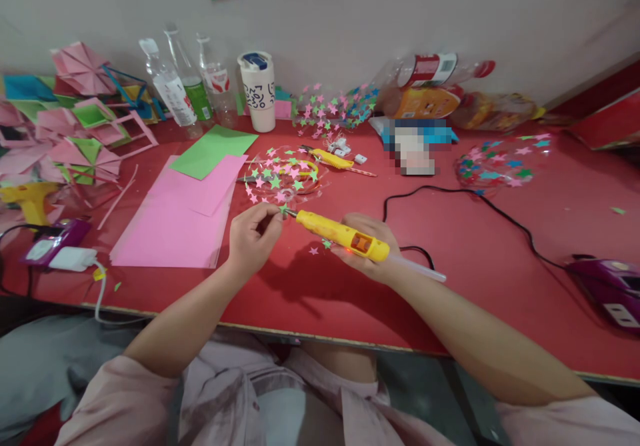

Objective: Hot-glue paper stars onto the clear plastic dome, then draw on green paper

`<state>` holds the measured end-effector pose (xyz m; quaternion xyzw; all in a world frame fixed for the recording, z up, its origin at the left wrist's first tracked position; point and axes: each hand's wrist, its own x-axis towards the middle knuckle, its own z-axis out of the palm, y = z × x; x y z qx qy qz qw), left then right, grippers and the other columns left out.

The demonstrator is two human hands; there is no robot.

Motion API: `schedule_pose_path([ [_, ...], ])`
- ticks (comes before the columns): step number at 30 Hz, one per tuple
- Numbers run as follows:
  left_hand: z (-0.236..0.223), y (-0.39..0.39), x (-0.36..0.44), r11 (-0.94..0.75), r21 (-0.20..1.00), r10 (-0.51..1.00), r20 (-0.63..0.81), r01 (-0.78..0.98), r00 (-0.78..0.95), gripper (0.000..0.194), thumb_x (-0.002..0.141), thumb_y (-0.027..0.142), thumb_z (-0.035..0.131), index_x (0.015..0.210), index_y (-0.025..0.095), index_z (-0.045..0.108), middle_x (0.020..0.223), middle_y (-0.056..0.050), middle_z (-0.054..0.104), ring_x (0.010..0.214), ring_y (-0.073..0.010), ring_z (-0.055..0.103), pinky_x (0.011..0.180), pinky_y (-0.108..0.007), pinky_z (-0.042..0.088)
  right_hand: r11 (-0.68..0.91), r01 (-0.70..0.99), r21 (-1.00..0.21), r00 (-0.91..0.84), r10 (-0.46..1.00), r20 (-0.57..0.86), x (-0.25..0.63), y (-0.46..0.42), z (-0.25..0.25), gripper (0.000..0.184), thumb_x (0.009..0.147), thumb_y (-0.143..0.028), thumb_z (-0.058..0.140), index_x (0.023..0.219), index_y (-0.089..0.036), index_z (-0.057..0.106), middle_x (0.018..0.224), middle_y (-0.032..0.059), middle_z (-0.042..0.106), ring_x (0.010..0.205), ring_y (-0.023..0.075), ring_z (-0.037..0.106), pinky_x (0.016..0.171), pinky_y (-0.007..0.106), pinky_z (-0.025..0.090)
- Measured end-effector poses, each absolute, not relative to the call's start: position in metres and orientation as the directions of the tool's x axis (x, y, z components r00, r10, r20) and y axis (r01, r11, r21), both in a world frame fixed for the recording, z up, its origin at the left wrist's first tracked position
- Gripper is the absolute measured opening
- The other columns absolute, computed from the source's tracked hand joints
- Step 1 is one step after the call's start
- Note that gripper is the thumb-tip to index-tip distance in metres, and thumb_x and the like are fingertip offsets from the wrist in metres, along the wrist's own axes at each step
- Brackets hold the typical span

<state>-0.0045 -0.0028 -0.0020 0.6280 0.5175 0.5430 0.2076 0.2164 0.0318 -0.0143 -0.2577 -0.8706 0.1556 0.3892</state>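
My right hand (367,249) grips a yellow glue gun (345,236) lying almost level, nozzle pointing left. A white glue stick pokes out of its back end. My left hand (255,236) is pinched on a small green paper star (284,209) held right at the nozzle tip. Just behind both hands lies a clear plastic piece covered in pink and green stars (283,178). Two loose stars (320,247) lie on the red table (500,273) under the gun.
Pink paper sheets (183,216) and a green sheet (214,151) lie at left, folded paper shapes (75,119) beyond. Bottles (173,93) and a white cup (259,91) stand along the wall. A black cord (495,209) runs to a purple power strip (610,289). Another star-covered piece (500,163) is at right.
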Motion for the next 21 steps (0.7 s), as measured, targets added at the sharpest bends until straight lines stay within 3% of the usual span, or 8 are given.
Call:
schedule_pose_path([
  [7, -0.002, -0.003, -0.004, -0.372, 0.831, 0.882, 0.455, 0.414, -0.122, 0.014, 0.078, 0.018, 0.052, 0.064, 0.019, 0.055, 0.054, 0.005, 0.051, 0.047, -0.0069, 0.042, 0.047, -0.020, 0.034, 0.823, 0.333, -0.460, -0.560, 0.566, 0.606, 0.215, 0.031, -0.013, 0.034, 0.089, -0.045, 0.053, 0.067, -0.023, 0.040, 0.059, -0.0041, 0.039, 0.050, 0.0115, 0.037, 0.051, 0.029, 0.030],
  [15, -0.004, -0.003, -0.004, -0.345, 0.861, 0.898, 0.419, 0.374, -0.134, 0.013, 0.078, 0.019, 0.053, 0.066, 0.019, 0.058, 0.056, 0.004, 0.054, 0.048, -0.0071, 0.043, 0.047, -0.020, 0.035, 0.781, 0.326, -0.532, -0.527, 0.618, 0.583, 0.212, 0.027, -0.001, 0.034, 0.089, -0.045, 0.053, 0.066, -0.023, 0.043, 0.059, -0.0034, 0.042, 0.051, 0.0118, 0.040, 0.050, 0.029, 0.035],
  [18, -0.005, -0.002, -0.004, -0.327, 0.898, 0.911, 0.383, 0.295, -0.155, 0.013, 0.078, 0.017, 0.054, 0.066, 0.019, 0.059, 0.054, 0.004, 0.052, 0.048, -0.0073, 0.044, 0.047, -0.020, 0.036, 0.699, 0.260, -0.666, -0.445, 0.699, 0.560, 0.211, 0.023, 0.001, 0.028, 0.086, -0.048, 0.056, 0.073, -0.023, 0.051, 0.067, 0.0000, 0.053, 0.058, 0.0143, 0.050, 0.054, 0.030, 0.043],
  [21, -0.002, -0.001, -0.006, -0.352, 0.920, 0.924, 0.371, 0.173, -0.096, 0.013, 0.079, 0.018, 0.056, 0.068, 0.020, 0.061, 0.058, 0.004, 0.055, 0.053, -0.0082, 0.050, 0.052, -0.020, 0.042, 0.514, 0.193, -0.836, -0.319, 0.838, 0.442, 0.209, 0.020, 0.003, 0.034, 0.085, -0.056, 0.055, 0.084, -0.023, 0.059, 0.074, 0.0024, 0.060, 0.064, 0.0161, 0.057, 0.052, 0.029, 0.045],
])
